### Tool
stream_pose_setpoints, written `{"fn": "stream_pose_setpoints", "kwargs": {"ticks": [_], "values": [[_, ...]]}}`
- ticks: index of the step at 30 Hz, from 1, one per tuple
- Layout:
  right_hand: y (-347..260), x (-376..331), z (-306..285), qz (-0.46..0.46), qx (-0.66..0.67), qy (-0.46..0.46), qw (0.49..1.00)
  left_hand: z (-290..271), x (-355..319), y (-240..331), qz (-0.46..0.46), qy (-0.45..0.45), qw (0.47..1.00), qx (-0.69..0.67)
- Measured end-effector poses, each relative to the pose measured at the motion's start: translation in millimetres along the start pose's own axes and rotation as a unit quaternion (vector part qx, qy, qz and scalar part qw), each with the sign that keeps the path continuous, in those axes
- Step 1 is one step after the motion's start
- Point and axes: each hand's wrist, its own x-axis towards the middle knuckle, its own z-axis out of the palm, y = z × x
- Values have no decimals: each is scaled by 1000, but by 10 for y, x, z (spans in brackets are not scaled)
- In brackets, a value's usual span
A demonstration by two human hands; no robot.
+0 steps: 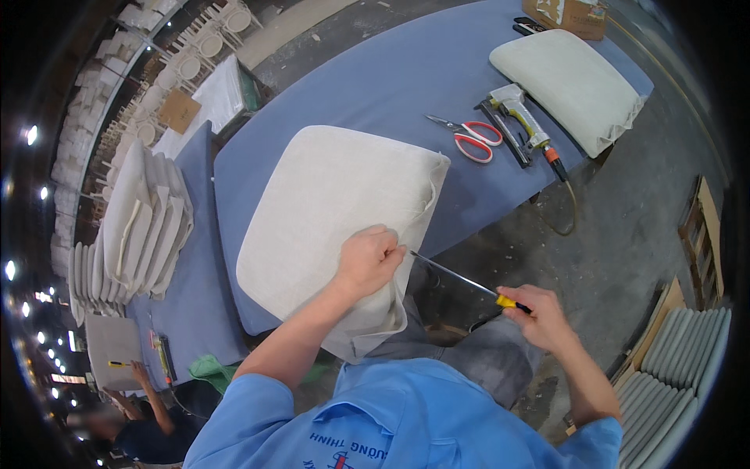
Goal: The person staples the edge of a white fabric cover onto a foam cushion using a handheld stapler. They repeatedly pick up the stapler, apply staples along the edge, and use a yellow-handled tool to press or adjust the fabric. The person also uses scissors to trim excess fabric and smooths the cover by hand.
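Observation:
A cream fabric-covered seat cushion (328, 211) lies on the blue-covered table (391, 70), its near edge hanging over the table's edge. My left hand (367, 260) is closed on the cushion's fabric near its lower right edge. My right hand (539, 313) grips the yellow handle of a long thin screwdriver (453, 275). The metal shaft points left, and its tip meets the fabric just beside my left fingers.
Red-handled scissors (473, 139) and a pneumatic stapler (522, 113) with a hose lie on the table's right part, beside a second cushion (566, 82). Stacked cushions (144, 227) stand at left, more cushions (680, 383) at lower right. Another person (141, 422) works at lower left.

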Motion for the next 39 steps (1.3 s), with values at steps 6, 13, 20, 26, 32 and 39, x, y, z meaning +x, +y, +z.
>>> {"fn": "stream_pose_setpoints", "kwargs": {"ticks": [6, 13, 20, 26, 32, 39], "values": [[714, 7, 723, 178, 400, -64, 897, -17, 42, 31, -10, -10, 1000, 3], [683, 149, 587, 108, 315, -22, 943, -25, 9, 33, -22, -15, 999, 19], [734, 126, 724, 196, 501, -222, 813, -24, 23, 24, -35, -28, 999, 22], [620, 52, 854, -34, 37, 119, 992, -41, 18, 37, -40, -31, 998, 26], [542, -19, 704, 251, 603, -293, 699, -28, 10, 29, -31, -20, 999, 33], [262, -289, 995, 253, 715, -288, 584, -34, 6, 9, -24, -16, 999, 38]]}}
